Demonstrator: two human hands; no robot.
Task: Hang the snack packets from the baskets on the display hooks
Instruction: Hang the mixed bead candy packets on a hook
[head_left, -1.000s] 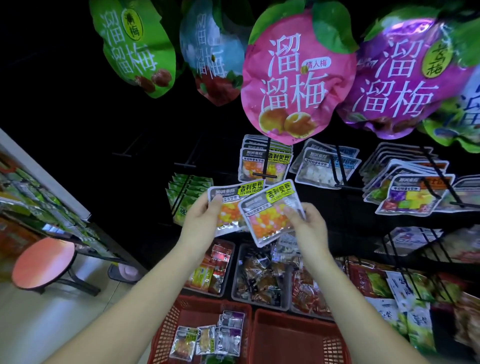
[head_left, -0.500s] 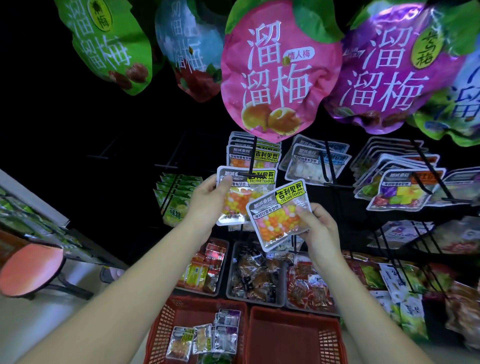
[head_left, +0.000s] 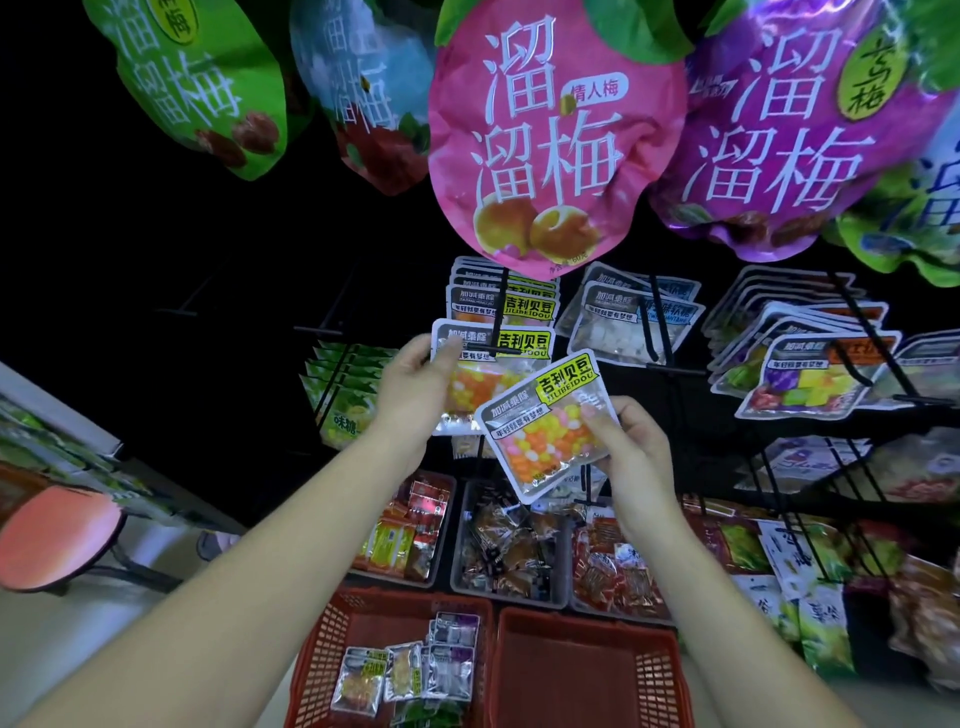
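- The left hand (head_left: 415, 387) grips the upper packet (head_left: 493, 376), a flat clear plastic pouch of orange, yellow and white beans with a grey and yellow header. It holds the left edge, thumb on the front, with the header up against the crossbar tip of the thin black wire hook (head_left: 500, 312).
- The right hand (head_left: 636, 457) pinches the lower packet (head_left: 545, 434), a tilted pouch of the same kind, at its right side with the thumb across the front. This pouch overlaps the upper packet's lower right corner.
- More pouches wait in the red plastic mesh basket (head_left: 319, 642) below.
- Risk: the hook tip may miss the header's hole and skid over the slick film, because only 1 hand steadies the pouch, from 1 edge, and it can twist.
- Risk: the lower packet crowds the upper one and could nudge it off line. A hard push might also swing the matching hung packets (head_left: 501, 304) behind.
- Hidden: the hang hole lies behind the crossbar, so I cannot tell whether the hook is through it.
- Hidden: the fingers behind both pouches are out of sight.
- Hidden: the big round pink plum bag (head_left: 545, 145) covers the hook's rear.
- Cut off: the basket runs past the lower edge.
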